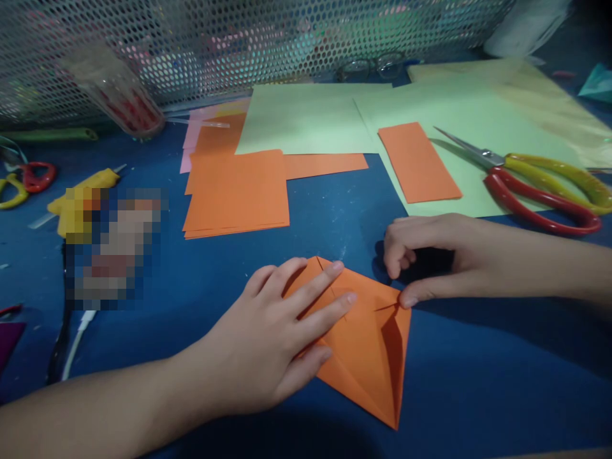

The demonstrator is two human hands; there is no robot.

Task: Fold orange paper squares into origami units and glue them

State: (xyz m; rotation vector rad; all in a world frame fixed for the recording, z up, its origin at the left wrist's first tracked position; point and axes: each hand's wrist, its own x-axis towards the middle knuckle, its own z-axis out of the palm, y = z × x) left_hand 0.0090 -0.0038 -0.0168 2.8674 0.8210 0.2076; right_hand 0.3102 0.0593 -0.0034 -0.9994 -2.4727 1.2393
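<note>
A folded orange paper lies on the blue table surface near the front. My left hand rests flat on its left part with the fingers stretched out, pressing it down. My right hand hovers at the paper's upper right corner, fingers curled, with the thumb tip touching that corner.
A stack of orange squares lies behind, with green sheets and an orange strip further back. Red and yellow scissors sit at the right. A mesh barrier, a clear cup and glasses stand at the back.
</note>
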